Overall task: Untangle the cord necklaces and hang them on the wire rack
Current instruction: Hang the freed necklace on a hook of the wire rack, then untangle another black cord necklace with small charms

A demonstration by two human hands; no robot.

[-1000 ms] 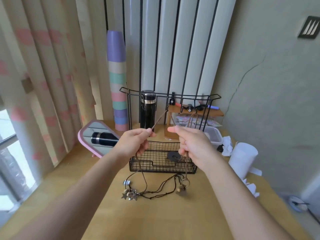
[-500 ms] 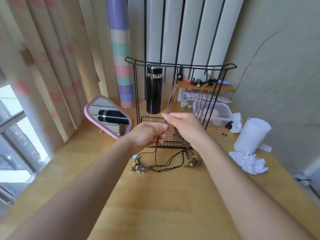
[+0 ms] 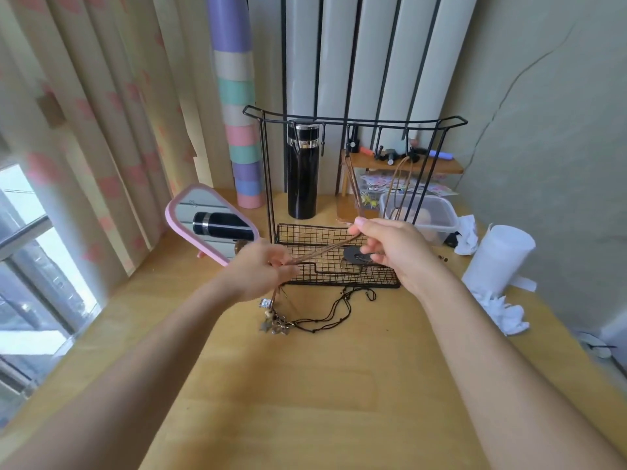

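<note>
Head view: left hand [image 3: 261,273] grip pinches brown cord [image 3: 325,251]; right hand [image 3: 393,245] grip pinches same cord, stretched over wire rack [image 3: 353,121] basket near worktop [image 3: 305,401] far edge. Dark necklaces [image 3: 322,317] tangled mid-worktop.

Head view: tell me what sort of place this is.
Probably a home room, likely a bedroom desk: pink-patterned cream curtains by a window, a pink-framed tabletop mirror, a black wire rack.

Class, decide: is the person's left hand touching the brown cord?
Touching. The head view shows the left hand pinching the brown cord, which runs up to the right hand.
</note>
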